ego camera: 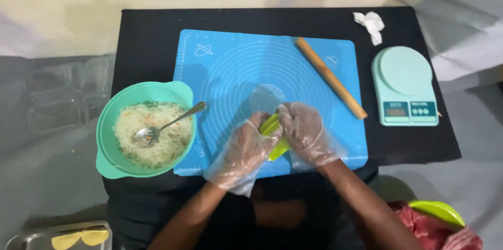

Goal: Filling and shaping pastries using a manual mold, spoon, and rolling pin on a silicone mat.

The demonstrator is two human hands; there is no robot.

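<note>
Both gloved hands meet over the near edge of the blue mat: the left hand and right hand are pressed together around a yellow-green mould. Left sits a green bowl of noodles; farther off, a rolling pin and scale.

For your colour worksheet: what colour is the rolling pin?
Light wooden brown rolling pin, clearest in the head view.

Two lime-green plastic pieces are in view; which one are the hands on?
The lime-green piece over the blue mat, clasped between both gloved hands. The other green piece lies untouched at bottom right on red cloth.
</note>
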